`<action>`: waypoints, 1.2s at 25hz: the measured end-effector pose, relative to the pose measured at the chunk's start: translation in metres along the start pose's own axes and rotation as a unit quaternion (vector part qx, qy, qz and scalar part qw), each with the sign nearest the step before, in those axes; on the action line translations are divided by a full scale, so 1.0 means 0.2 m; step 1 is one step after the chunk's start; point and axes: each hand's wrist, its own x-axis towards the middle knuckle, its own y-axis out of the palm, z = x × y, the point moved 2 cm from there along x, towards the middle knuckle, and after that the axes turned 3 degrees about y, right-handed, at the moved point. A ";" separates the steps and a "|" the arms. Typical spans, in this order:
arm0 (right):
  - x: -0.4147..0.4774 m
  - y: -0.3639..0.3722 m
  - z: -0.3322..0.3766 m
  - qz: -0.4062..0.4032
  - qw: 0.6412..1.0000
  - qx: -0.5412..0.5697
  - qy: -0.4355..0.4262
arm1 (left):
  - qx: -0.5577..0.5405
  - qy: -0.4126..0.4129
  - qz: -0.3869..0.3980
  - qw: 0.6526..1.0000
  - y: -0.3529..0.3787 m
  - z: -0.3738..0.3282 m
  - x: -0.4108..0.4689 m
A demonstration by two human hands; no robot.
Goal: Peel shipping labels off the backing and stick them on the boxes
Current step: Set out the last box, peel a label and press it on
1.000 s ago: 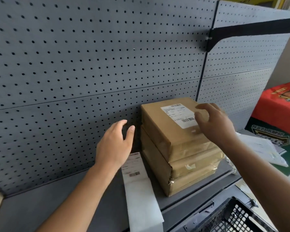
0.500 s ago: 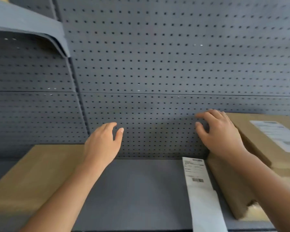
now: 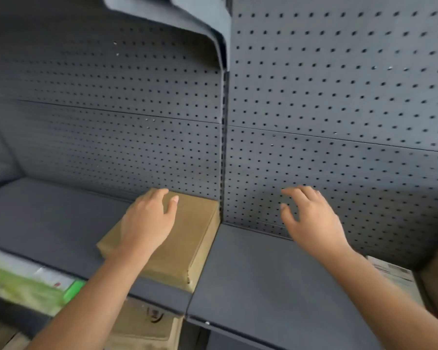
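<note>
Fetching the plain box (image 3: 187, 248) on the shelf (image 3: 250, 274) seems the step: left hand (image 3: 147, 223) over it, right hand (image 3: 314, 223) beside, both loose-fingered and empty. Next, grip it and carry it to the labels (image 3: 390, 270).

One head-worn wide-angle view: it faces forward and slightly down, close to the pegboard wall (image 3: 339, 97). The shelf (image 3: 263, 274) fills the lower frame. The left hand (image 3: 147, 223) and right hand (image 3: 311, 223) enter from the bottom edge, with a box (image 3: 195, 243) at centre-left.
</note>
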 end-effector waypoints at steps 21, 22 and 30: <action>-0.32 0.81 0.66 0.284 0.732 0.463 0.411 | -0.375 -0.318 0.124 0.862 0.23 0.80 -0.14; -0.32 0.78 0.64 0.277 0.731 0.466 0.415 | -0.385 -0.318 0.126 0.857 0.24 0.77 -0.15; -0.47 0.42 0.23 0.192 0.735 0.471 0.448 | -0.442 -0.260 0.181 0.839 0.30 0.31 -0.32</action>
